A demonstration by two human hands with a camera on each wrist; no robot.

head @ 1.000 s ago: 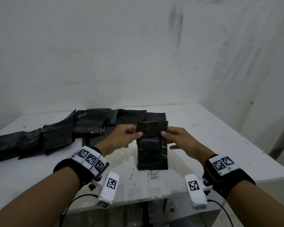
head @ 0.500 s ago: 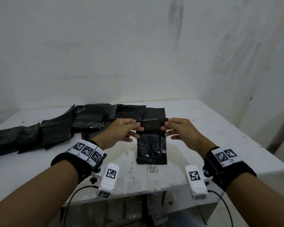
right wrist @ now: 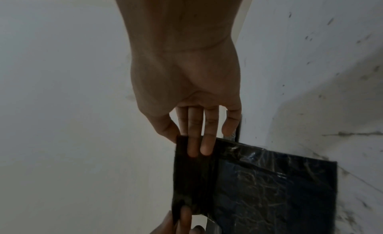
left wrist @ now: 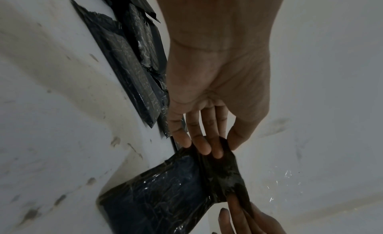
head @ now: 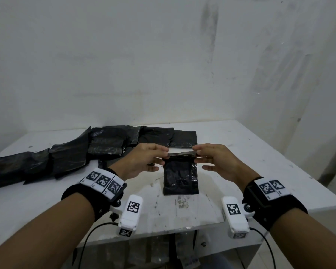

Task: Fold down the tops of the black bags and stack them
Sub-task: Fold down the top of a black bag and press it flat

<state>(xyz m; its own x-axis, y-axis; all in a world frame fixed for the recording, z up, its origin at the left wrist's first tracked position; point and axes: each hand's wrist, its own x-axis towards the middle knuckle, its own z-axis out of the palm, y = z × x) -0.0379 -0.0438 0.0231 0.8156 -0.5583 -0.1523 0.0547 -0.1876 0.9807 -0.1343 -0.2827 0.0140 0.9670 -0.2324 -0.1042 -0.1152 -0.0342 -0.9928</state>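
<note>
Now black bag [head: 180, 177] between hands; left hand [head: 142, 162], right hand [head: 215, 162] pinch its top corners.

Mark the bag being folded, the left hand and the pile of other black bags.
bag being folded [head: 180, 179]: head view, on its shiny front panel below the fold.
left hand [head: 142, 162]: head view, on the back of the hand.
pile of other black bags [head: 107, 144]: head view, on a crinkled bag mid-pile.

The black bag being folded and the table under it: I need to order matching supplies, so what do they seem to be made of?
The black bag looks like thin glossy plastic film: it shows fine crinkles and bright glints. The table looks like a hard white painted board, matte, with scuffs and dark stains; wood or laminate, I cannot tell.
</note>
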